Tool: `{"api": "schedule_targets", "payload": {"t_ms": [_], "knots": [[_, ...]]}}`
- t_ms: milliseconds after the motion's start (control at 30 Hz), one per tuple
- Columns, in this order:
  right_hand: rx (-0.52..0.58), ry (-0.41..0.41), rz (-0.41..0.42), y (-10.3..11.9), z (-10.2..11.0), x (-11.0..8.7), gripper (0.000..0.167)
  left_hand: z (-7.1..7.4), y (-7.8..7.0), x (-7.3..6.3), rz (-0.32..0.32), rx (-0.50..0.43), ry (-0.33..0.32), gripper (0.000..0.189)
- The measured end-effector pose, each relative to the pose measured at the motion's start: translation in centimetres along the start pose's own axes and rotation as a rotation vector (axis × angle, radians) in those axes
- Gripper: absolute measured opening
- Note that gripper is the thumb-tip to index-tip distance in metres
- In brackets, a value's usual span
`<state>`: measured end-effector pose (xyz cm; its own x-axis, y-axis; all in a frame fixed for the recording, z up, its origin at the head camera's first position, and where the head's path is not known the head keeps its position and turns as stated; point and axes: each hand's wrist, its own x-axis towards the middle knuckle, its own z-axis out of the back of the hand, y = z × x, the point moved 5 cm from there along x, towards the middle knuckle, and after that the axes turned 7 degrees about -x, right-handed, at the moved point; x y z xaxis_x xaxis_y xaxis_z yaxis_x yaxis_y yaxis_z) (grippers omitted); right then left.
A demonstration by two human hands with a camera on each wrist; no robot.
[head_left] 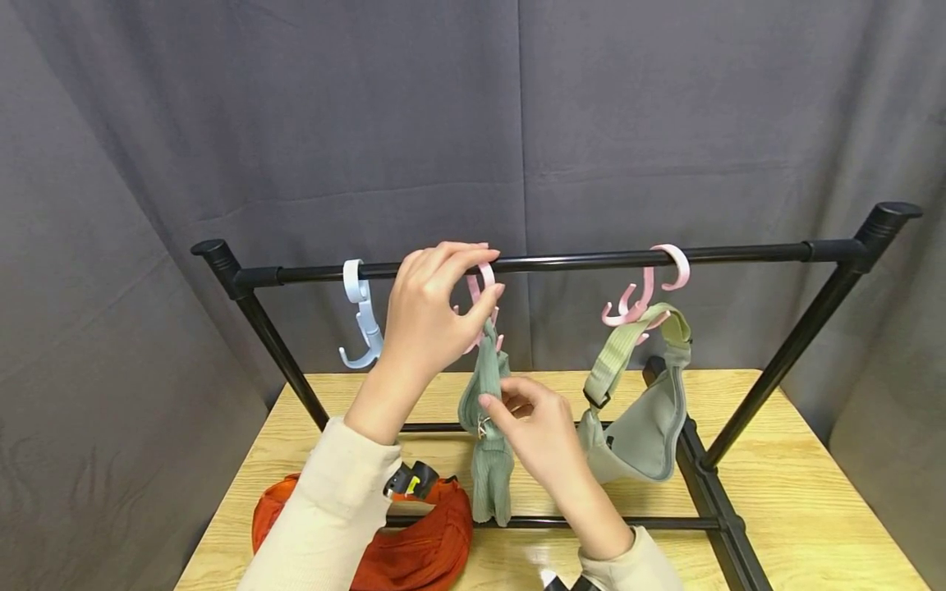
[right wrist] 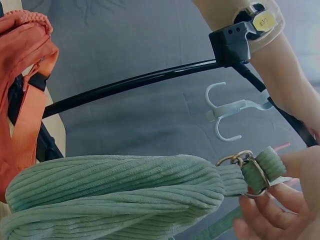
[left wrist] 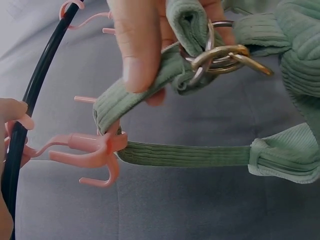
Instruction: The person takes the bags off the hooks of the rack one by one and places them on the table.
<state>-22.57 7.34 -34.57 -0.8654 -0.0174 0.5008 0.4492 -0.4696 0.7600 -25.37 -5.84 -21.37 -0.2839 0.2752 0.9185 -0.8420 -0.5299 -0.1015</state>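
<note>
My left hand (head_left: 434, 316) is up at the black rod and pinches the pink hook (left wrist: 90, 145) that hangs from it. From the hook's lower prongs hangs a green corduroy bag (head_left: 491, 484), its strap (left wrist: 185, 155) looped over them. My right hand (head_left: 543, 423) pinches another part of the strap just below the hook, beside the metal rings (left wrist: 220, 59). The right wrist view shows the bag's ribbed body (right wrist: 115, 185) hanging from those rings, with the fingers (right wrist: 265, 215) right at them.
A blue hook (head_left: 362, 316) hangs on the black rod (head_left: 576, 262) to the left. At the right, another pink hook (head_left: 646, 283) carries a pale green bag (head_left: 643, 427). An orange-red bag (head_left: 421, 542) lies on the wooden table (head_left: 820, 492), front left, by the rack's lower bars.
</note>
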Motion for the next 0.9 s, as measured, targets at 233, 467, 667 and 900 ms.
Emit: {"api": "schedule_targets", "payload": {"t_ms": [233,467,667,900], "knots": [[-0.025,-0.079,0.071,0.8,0.6,0.0,0.011,0.1,0.0,0.0,0.004,0.003,0.01,0.027],[-0.127,-0.157,0.243,2.4,1.9,0.5,0.012,0.1,0.0,0.0,0.002,0.005,0.005,0.027],[-0.193,-0.208,0.357,3.9,3.4,1.4,0.013,0.1,-0.1,0.0,0.005,0.0,0.012,0.028],[-0.218,-0.187,0.359,4.6,4.5,2.6,0.012,0.1,0.0,-0.1,0.015,-0.001,0.019,0.029]]}}
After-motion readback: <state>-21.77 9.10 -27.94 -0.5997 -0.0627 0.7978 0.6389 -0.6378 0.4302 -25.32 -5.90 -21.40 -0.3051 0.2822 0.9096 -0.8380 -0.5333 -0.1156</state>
